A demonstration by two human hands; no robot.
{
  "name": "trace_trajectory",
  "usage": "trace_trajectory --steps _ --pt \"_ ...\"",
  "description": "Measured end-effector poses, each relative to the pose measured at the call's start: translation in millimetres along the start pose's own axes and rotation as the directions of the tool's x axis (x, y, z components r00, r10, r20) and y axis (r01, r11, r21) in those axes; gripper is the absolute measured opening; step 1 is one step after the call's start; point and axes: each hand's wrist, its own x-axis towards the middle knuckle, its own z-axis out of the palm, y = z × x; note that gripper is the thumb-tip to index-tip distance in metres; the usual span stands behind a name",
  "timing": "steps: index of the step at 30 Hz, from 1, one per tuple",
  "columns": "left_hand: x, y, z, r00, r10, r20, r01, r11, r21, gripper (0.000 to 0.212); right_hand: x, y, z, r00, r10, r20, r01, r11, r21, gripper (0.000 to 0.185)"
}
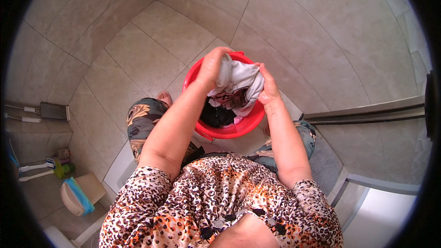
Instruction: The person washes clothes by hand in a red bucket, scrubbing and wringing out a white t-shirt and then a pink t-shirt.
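A red plastic bucket (245,131) stands on the tiled floor between my knees. Over it, my left hand (212,69) and my right hand (269,84) hold a white wet garment (241,74) with a dark and pink print, one hand at each side. The fingers of my left hand are partly hidden behind the cloth and wrist. Below the white cloth, a black garment (217,115) and a small pink piece of cloth (237,120) lie inside the bucket.
Tiled walls rise ahead and to the right. A grey mat (325,162) lies by my right knee. At the left are brushes (36,170) and a beige container with a blue cloth (79,196). A dark rail (365,117) runs along the right.
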Motion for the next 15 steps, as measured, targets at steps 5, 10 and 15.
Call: trace_trajectory --steps 5,10,15 --pt "-73 -5 87 0.767 0.515 0.381 -0.541 0.201 0.817 0.030 0 21 5 0.999 0.040 0.031 -0.043 0.995 0.089 0.029" --pt "-45 -8 55 0.896 0.425 0.130 -0.313 0.396 0.863 0.025 -30 43 62 0.945 0.025 -0.325 -0.025 1.000 0.002 0.023" --pt "-40 -20 49 0.860 0.507 0.057 -0.275 0.366 0.889 0.028 -15 47 43 0.945 0.127 -0.302 -0.124 0.992 0.029 0.026"
